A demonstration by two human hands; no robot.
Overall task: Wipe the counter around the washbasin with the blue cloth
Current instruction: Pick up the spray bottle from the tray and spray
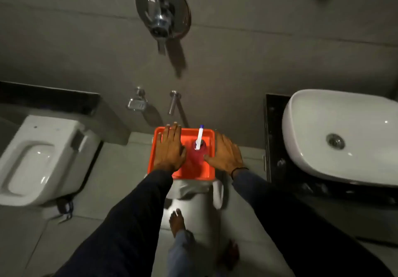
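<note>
1. Wiping looks not yet begun; no blue cloth is visible anywhere.
2. Left hand (170, 147) hovers flat over the orange tub (210, 175), fingers spread, holding nothing.
3. Right hand (226, 154) lies at the tub's right rim, fingers loose and empty.
4. Washbasin (344, 134) and its dark tabletop (274, 126) sit right, untouched.

- Lying clear: dark counter (271, 113) strip along the left edge of the washbasin (336, 134).
- Blocking the orange tub (210, 174): left hand (171, 147), right hand (227, 153), upright bottle (199, 147) between.
</note>
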